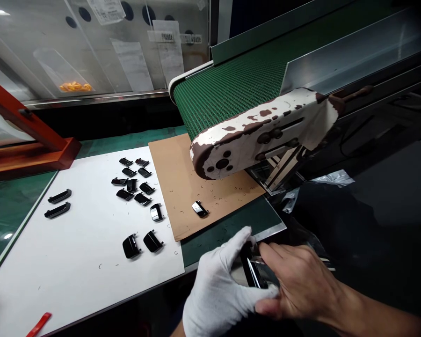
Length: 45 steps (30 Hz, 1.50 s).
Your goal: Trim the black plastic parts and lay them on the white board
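My left hand [221,285], in a white glove, curls round a glossy black plastic part [253,274] below the table's front edge. My bare right hand [300,281] meets it from the right, fingers pinched on the same part. One black part [199,208] lies alone on the brown cardboard sheet [177,173]. Several similar black parts [135,180] lie on the white sheet [73,243], with two larger ones [140,243] nearer me and two long black pieces [59,203] at the left.
A green conveyor belt [228,89] ends above the cardboard, its white end plate [252,133] chipped and rusty. A red-orange frame [31,140] stands at the left. A red strip [39,324] lies at the white sheet's near edge. Clear panels with papers stand behind.
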Available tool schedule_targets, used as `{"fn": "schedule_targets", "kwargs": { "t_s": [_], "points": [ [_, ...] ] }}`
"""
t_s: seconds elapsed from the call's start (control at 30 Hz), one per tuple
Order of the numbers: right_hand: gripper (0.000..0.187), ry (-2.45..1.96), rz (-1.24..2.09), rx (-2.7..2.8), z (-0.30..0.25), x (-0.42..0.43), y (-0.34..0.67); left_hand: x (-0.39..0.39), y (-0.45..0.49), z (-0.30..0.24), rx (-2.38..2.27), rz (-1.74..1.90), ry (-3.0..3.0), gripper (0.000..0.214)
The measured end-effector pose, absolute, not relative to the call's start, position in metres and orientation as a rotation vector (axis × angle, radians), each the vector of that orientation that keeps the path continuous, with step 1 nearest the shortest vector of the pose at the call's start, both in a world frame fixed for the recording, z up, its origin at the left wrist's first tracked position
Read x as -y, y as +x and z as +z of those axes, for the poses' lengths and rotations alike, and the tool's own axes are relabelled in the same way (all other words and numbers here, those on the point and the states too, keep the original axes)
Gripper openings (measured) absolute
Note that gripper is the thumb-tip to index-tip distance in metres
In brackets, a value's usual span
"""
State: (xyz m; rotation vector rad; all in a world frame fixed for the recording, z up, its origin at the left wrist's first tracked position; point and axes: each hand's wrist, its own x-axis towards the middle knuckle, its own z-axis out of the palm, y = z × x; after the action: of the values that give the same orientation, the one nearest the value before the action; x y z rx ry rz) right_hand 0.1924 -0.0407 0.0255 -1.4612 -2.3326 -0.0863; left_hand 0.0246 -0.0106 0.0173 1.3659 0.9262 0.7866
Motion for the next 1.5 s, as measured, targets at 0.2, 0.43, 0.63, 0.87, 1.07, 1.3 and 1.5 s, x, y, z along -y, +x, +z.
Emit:
{"fn": "schedule_targets", "kwargs": {
  "t_s": [0.2, 0.43, 0.63, 0.87, 1.07, 1.3, 1.5],
  "points": [
    [0.083, -1.437, -0.128, 2.332, 0.024, 0.041, 0.194, 0.011, 0.027, 0.016, -0.925, 0.787, 1.342, 0.08],
    [0.08, -1.422, -0.105, 2.348, 0.019, 0.042, 0.194, 0.01, 0.029, 0.015, -0.937, 0.758, 1.235, 0.076],
    [0.066, -1.416, 0.413, 2.145, 0.02, 0.043, 0.195, 0.008, 0.031, 0.005, -0.845, 0.789, 1.061, 0.086],
    [0.054, -1.588, 0.769, 1.358, 0.013, 0.062, 0.19, 0.007, 0.026, -0.005, -0.734, 0.941, 0.963, 0.092],
    [0.041, -1.652, 0.815, 1.17, -0.02, 0.076, 0.2, 0.008, 0.023, -0.005, -0.727, 0.934, 0.975, 0.092],
    [0.041, -1.847, 0.498, 1.164, -0.033, 0.076, 0.22, 0.004, 0.022, -0.005, -0.882, 0.947, 1.229, 0.084],
    [0.036, -2.076, 0.477, 1.233, -0.031, 0.077, 0.23, 0.0, 0.013, -0.015, -1.102, 0.93, 1.743, 0.081]
  ]
}}
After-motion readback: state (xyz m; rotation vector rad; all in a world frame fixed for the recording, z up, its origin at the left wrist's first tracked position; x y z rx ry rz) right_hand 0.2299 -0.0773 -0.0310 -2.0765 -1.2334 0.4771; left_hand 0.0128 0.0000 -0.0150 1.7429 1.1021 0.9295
